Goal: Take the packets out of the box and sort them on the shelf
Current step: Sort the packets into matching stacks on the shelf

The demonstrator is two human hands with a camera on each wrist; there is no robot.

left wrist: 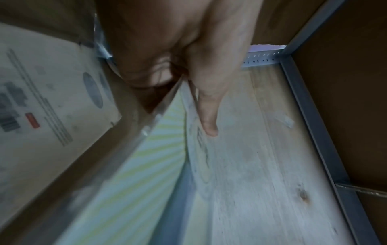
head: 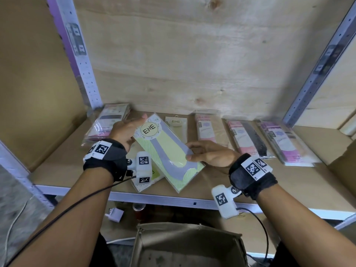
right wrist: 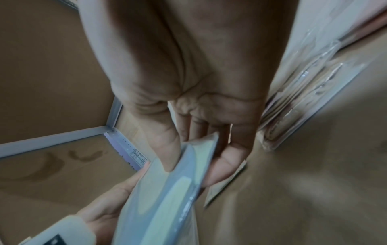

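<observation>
Both hands hold a yellow-green and grey packet [head: 165,149] labelled ENE, tilted just above the brown shelf board [head: 250,182]. My left hand [head: 125,132] grips its top end, fingers behind it and thumb in front. In the left wrist view the left hand [left wrist: 188,74] has the packet [left wrist: 146,157] edge-on between thumb and fingers. My right hand [head: 204,153] pinches the packet's right edge; the right wrist view shows the right hand [right wrist: 188,140] with thumb on top of the packet [right wrist: 178,190] and fingers beneath. The open cardboard box [head: 192,247] sits below the shelf.
A similar green packet [head: 154,175] lies under the held one. Behind it rests a beige ENE packet [head: 176,130]. Pink packets [head: 207,130] [head: 246,137] [head: 285,141] lie in a row to the right, a stack [head: 107,122] at far left. Metal uprights [head: 84,70] flank the bay.
</observation>
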